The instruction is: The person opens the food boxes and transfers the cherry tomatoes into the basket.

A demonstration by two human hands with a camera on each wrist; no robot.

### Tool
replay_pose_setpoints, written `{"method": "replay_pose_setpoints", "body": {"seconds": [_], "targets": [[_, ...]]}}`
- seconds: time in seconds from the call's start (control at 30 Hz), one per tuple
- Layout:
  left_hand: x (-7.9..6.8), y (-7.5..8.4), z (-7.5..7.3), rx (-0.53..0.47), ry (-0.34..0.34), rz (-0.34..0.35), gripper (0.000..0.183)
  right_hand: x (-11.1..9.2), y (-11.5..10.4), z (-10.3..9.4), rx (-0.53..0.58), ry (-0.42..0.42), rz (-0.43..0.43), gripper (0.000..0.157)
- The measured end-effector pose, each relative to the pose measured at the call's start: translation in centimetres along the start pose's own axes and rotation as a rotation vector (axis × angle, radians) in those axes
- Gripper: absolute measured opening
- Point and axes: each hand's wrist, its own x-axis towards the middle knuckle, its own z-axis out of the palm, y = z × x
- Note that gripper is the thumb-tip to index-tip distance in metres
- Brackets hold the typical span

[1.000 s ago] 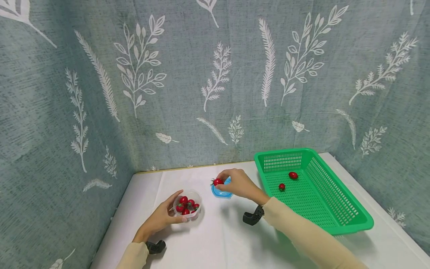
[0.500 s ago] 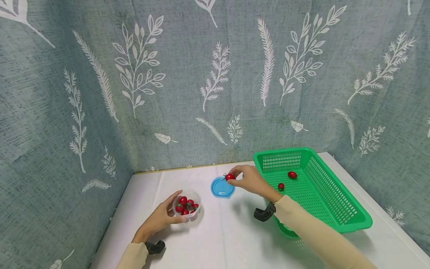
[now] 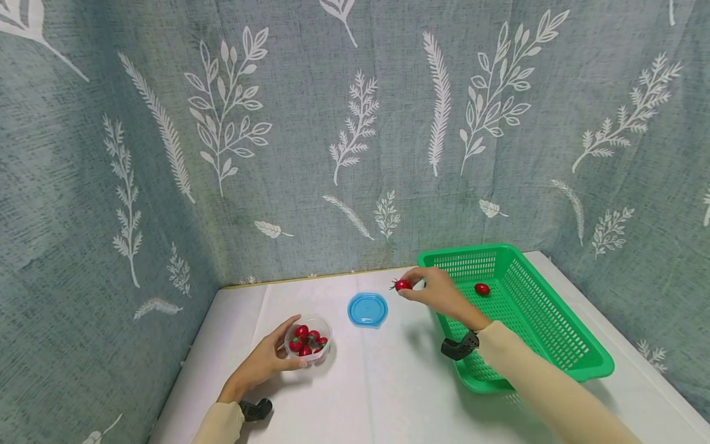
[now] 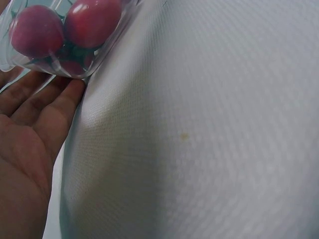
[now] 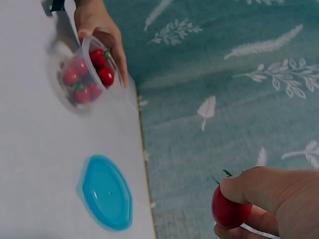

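Observation:
My right hand (image 3: 440, 293) pinches a red cherry tomato (image 3: 403, 285) with a green stem between thumb and fingers, held above the table by the basket's left rim. In the right wrist view the same tomato (image 5: 230, 208) shows close up. My left hand (image 3: 269, 357) grips a small clear plastic container (image 3: 328, 333), thumb on the near side and fingers on the far side. Several cherry tomatoes (image 3: 302, 332) lie inside it. In the left wrist view the fingers touch the container's wall, and part of the container is cut off.
A blue lid (image 3: 368, 309) lies flat on the white table (image 3: 344, 394) between the hands. At the right stands a green slotted basket (image 3: 577, 320); a red tomato (image 3: 482, 289) lies in it. The patterned cloth (image 3: 310, 142) rises behind the table and along both sides.
My right hand has carried its tomato rightward from over the blue lid to the basket's left rim, uncovering the lid. My left hand keeps holding the container in place.

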Motion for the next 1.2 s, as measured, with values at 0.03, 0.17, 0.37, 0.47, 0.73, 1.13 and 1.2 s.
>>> {"method": "replay_pose_setpoints", "body": {"seconds": [0.03,0.17,0.37,0.47,0.73,1.13,1.2], "targets": [[0.0,0.0,0.0,-0.001,-0.001,0.001,0.109,-0.1,0.2,-0.2,-0.002,0.002,0.010,0.018],[-0.1,0.0,0.0,-0.009,-0.001,0.002,0.109,-0.6,0.8,-1.3,0.005,0.004,0.053,0.022],[-0.1,-0.1,0.0,-0.011,-0.003,0.010,0.109,-1.5,1.6,-3.0,-0.019,0.009,0.089,0.026],[-0.1,-0.1,0.0,-0.006,-0.001,0.009,0.109,-1.9,2.1,-3.6,-0.013,0.010,0.107,0.024],[-0.2,0.0,0.0,-0.003,-0.003,0.016,0.109,-2.9,4.1,-4.7,-0.029,0.049,0.106,0.030],[-0.2,0.1,0.0,-0.017,-0.012,0.018,0.108,-4.3,6.7,-6.5,-0.046,0.067,0.156,0.029],[-0.2,0.1,0.0,-0.018,-0.012,0.017,0.108,-4.5,7.0,-6.8,-0.048,0.075,0.167,0.031]]}}
